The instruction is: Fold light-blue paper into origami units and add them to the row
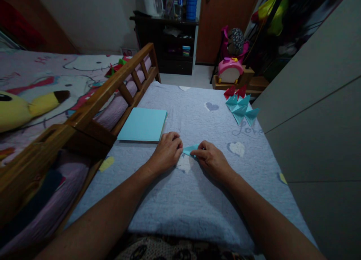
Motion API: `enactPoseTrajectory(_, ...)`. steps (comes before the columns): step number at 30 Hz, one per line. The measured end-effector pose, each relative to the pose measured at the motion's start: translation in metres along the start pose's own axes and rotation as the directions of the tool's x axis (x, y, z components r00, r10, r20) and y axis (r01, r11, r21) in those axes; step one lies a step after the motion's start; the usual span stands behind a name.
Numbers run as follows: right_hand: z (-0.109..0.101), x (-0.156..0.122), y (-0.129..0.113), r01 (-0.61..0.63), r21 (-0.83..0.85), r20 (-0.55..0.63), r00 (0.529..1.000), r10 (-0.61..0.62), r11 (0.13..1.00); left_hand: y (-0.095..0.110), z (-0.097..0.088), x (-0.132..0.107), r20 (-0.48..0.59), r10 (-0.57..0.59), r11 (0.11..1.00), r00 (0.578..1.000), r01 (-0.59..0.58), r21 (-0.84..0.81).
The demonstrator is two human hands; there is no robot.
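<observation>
A small folded teal paper piece [190,150] lies on the pale blue blanket [197,200], pinched from both sides. My left hand [167,151] has its fingers curled closed on the paper's left end. My right hand [211,157] presses and pinches its right end with closed fingers. A stack of teal paper sheets [143,124] rests to the left of my hands. Several finished folded triangles, teal [241,109] and red [235,91], lie at the far right of the blanket.
A wooden bed rail [113,88] runs along the left, with a patterned bed and a yellow plush toy [19,108] beyond it. A grey wardrobe wall [316,113] stands close on the right. A dark shelf unit [172,42], a door and a pink toy [230,66] are at the back.
</observation>
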State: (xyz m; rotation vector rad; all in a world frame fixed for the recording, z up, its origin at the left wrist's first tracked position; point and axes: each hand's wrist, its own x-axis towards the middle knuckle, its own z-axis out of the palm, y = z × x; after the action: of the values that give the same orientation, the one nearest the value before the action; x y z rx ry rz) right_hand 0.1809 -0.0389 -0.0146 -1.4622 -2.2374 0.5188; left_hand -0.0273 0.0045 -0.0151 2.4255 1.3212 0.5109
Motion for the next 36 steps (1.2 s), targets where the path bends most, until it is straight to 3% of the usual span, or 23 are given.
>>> enactPoseTrajectory(7,-0.0017,-0.0005,-0.0001,0.019,-0.009,0.014,1.000,-0.019,1.000,-0.0028,0.0003,-0.0007,-0.018,-0.008,1.000,1.000,0.008,-0.015)
enactPoseTrajectory(13,-0.0020,-0.0007,-0.0002,0.016,-0.009,0.014,1.000,-0.016,1.000,-0.0012,-0.0056,-0.0014,0.055,0.016,0.997,0.998,-0.012,-0.070)
enactPoseTrajectory(21,-0.0007,-0.0013,0.0030,0.019,0.027,0.009,1.000,-0.020,0.999,-0.0030,-0.0081,-0.0016,0.068,-0.012,0.990,0.998,0.022,-0.139)
enactPoseTrajectory(29,-0.0046,-0.0053,0.0011,0.117,0.030,0.015,0.993,-0.118,0.993,-0.0018,-0.0053,0.0001,0.038,-0.015,0.993,0.999,0.019,-0.119)
enactPoseTrajectory(36,-0.0043,-0.0053,-0.0033,0.122,-0.049,0.010,0.992,-0.122,0.991,-0.0014,-0.0016,0.0001,0.025,-0.019,0.998,1.000,0.020,-0.061)
